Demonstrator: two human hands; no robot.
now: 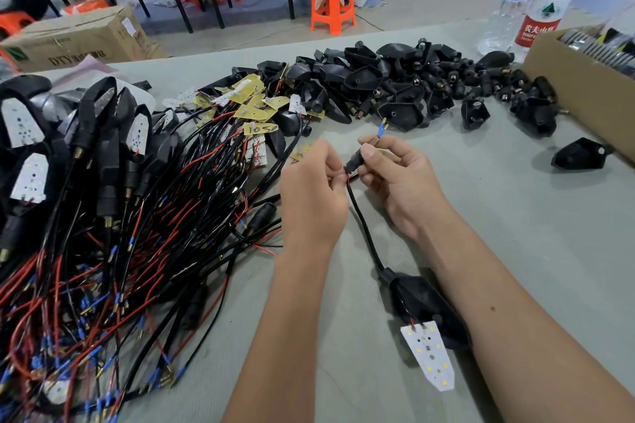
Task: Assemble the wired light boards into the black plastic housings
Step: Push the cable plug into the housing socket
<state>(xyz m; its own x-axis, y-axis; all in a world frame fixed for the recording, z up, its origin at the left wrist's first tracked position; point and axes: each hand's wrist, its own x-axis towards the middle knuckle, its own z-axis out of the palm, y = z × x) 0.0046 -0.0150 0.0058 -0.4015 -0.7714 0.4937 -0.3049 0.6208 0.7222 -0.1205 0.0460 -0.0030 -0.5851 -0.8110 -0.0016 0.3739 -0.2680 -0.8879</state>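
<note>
My left hand (311, 196) pinches the black sheathed cable (364, 230) just below a small black collar piece (354, 163). My right hand (395, 178) pinches that collar and the wire ends, whose blue-sleeved brass terminals (380, 130) stick up past my fingers. The cable runs down to a black plastic housing (426, 306) lying on the table between my forearms. A white light board (431, 355) with small yellow LEDs hangs out of the housing's near end on red and black wires.
A heap of loose black housings (395, 86) lies at the back centre, with yellow-backed light boards (251, 99) beside it. Wired assemblies with red and black cables (120, 233) cover the left. A cardboard box (580, 86) and two water bottles (529, 0) stand at the right. One lone housing (577, 156) lies near the box.
</note>
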